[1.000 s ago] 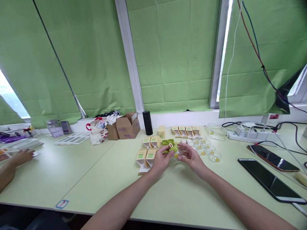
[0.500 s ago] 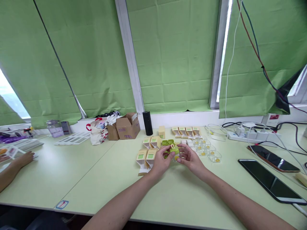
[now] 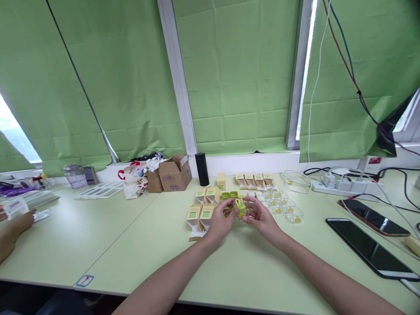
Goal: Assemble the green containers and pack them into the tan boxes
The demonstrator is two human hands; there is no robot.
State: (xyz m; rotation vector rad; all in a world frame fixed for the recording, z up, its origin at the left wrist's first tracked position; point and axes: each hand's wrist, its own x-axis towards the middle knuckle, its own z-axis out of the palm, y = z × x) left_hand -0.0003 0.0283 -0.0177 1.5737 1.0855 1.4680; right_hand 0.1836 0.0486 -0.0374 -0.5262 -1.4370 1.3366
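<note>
There goes a co-worker's hand [image 3: 23, 221] near nine o'clock, drawn farther left than a second ago! Nearer five o'clock, our left hand [image 3: 220, 221] and right hand [image 3: 261, 215] are both pinching, thumbs and fingertips closed around the green piece [image 3: 240, 210] between them. At nine o'clock from it, the boxes [image 3: 193, 215] haven't budged; at three, neither have the cups [image 3: 289, 206]. And the piece, leaning toward eleven earlier, now stands upright, its loop [image 3: 240, 201] at twelve: we judge its green top is settling squarely.
</note>
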